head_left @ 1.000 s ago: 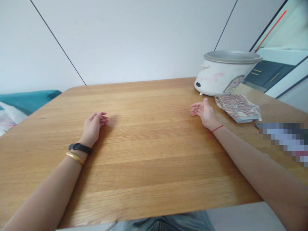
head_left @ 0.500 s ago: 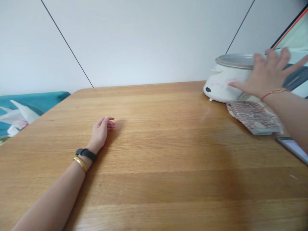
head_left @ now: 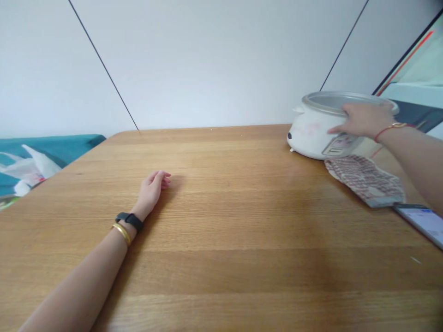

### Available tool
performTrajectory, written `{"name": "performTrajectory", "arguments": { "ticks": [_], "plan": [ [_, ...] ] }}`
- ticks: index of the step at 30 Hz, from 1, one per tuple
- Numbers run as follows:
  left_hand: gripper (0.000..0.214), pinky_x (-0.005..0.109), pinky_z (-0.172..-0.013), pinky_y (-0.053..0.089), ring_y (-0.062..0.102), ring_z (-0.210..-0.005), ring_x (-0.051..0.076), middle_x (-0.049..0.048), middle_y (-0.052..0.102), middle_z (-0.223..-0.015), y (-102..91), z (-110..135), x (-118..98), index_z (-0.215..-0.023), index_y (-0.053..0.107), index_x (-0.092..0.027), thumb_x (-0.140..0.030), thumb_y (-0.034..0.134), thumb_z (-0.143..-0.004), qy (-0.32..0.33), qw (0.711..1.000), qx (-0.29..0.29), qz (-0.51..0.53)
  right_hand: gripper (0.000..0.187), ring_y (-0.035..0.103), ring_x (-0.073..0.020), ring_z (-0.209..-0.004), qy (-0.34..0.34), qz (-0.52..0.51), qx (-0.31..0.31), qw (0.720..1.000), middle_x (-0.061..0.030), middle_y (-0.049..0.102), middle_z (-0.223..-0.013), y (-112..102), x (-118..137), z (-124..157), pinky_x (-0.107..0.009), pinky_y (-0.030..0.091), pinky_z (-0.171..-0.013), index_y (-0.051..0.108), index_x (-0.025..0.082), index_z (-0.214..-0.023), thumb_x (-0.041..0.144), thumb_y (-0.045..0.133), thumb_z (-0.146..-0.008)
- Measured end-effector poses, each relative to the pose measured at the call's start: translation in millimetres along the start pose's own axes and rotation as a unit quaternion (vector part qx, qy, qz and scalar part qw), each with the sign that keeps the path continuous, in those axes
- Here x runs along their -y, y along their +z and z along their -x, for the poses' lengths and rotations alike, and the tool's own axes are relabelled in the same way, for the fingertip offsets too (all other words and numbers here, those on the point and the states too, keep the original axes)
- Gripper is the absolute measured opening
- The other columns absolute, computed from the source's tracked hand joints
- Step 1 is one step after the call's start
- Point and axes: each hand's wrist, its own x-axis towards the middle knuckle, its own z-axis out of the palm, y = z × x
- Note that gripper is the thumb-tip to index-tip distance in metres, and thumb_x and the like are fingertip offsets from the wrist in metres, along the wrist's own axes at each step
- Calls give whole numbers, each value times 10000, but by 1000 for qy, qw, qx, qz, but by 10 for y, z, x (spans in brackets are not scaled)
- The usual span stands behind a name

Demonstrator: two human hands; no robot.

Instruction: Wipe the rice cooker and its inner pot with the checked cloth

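A white rice cooker (head_left: 309, 133) with a metal rim and no lid on top stands at the table's far right, by the wall. Its front panel is partly covered by my right hand (head_left: 365, 121). That hand grips the rim, the fingers over the edge into the pot and the thumb against the outer wall. My left hand (head_left: 154, 184) rests on the wooden table (head_left: 224, 221), fingers loosely curled together, nothing visible in it. A brown-and-white patterned cloth (head_left: 367, 180) lies in front of the cooker, below my right wrist.
A phone (head_left: 420, 219) with a lit screen lies at the right, next to the cloth. Beyond the table's left edge, a white plastic bag (head_left: 31, 168) sits on something teal (head_left: 69, 147). A pale wall (head_left: 207, 64) runs behind the table.
My right hand, spread beside the cooker before, has come down onto its rim and closed on it. My left hand stays resting on the table. The view has shifted slightly.
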Motion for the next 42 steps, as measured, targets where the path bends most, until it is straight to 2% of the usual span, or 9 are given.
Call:
{"name": "performTrajectory", "arguments": {
  "ticks": [3, 8, 15, 19, 22, 25, 28, 36, 42],
  "plan": [
    [304, 262, -602, 462, 596, -626, 171, 33, 650, -679, 15, -5, -2, -746, 700, -187, -473, 612, -798, 7, 1000, 5, -13, 495, 587, -358, -1166, -91, 117, 48, 988, -238, 724, -1013, 9, 311, 239, -594, 258, -944, 495, 160, -612, 483, 866, -665],
    [269, 263, -600, 463, 597, -627, 175, 30, 655, -678, 9, -17, -9, -745, 704, -196, -433, 592, -809, 9, 1000, 6, -15, 493, 576, -330, -1113, -216, 47, 31, 975, -52, 646, -722, 151, 1021, 637, -573, 219, -1025, 502, 171, -643, 388, 943, -604],
    [257, 320, -720, 520, 650, -803, 223, 73, 677, -872, 47, 4, -17, -910, 676, -189, -417, 607, -815, 21, 999, -14, -49, 374, 622, -358, -1051, -345, -81, 32, 934, -75, 676, -797, 563, 2587, 1263, -596, 308, -995, 660, 144, -825, 441, 857, -712],
    [474, 459, -1160, 324, 400, -1407, 310, 153, 495, -1425, 158, 21, -407, -1261, 577, -195, -383, 658, -835, 238, 951, -145, -130, 342, 608, -302, -1109, -342, -24, 100, 934, -88, 725, -1118, 581, 3539, 1702, -540, 323, -1037, 670, 172, -1095, 463, 604, -929],
    [617, 486, -1227, 168, 169, -1530, 313, 133, 307, -1584, 177, -38, -852, -1435, 436, -209, -425, 632, -891, 386, 902, -108, -160, 483, 425, -272, -1346, -421, -90, 78, 899, 78, 524, -1494, 495, 3871, 1875, -453, 270, -1110, 455, 307, -1435, 454, 437, -975],
    [743, 587, -1203, 138, 170, -1515, 398, 140, 374, -1532, 121, -143, -1163, -1460, 420, -215, -505, 703, -837, 430, 864, -10, -262, 623, 277, -292, -1447, -403, -151, 11, 903, 114, 325, -1623, 478, 3695, 1938, -455, 221, -1173, 306, 328, -1539, 350, 457, -935],
    [764, 671, -1164, 118, 295, -1437, 454, 157, 473, -1435, 77, -231, -1264, -1466, 449, -240, -501, 736, -809, 392, 816, 32, -424, 657, 308, -351, -1424, -339, -173, -9, 925, -66, 405, -1580, 609, 3116, 2052, -542, 214, -1168, 370, 202, -1521, 301, 529, -892],
    [660, 539, -1089, 303, 344, -1333, 434, 165, 427, -1355, -6, -628, -1331, -1540, 343, -202, -495, 537, -981, 337, 753, 57, -562, 566, 443, -347, -1345, -342, -46, 139, 928, -96, 540, -1465, 863, 1242, 2498, -642, 211, -1152, 535, 242, -1372, 444, 638, -854],
    [779, 540, -1098, 205, 256, -1355, 514, 147, 350, -1349, -255, -1194, -1221, -1527, 303, -134, -690, 366, -986, 298, 738, 39, -605, 443, 548, -337, -1244, -173, -108, 128, 971, -101, 655, -1302, 961, 772, 2417, -554, 408, -1045, 611, 237, -1241, 492, 596, -878]
  ]
}}
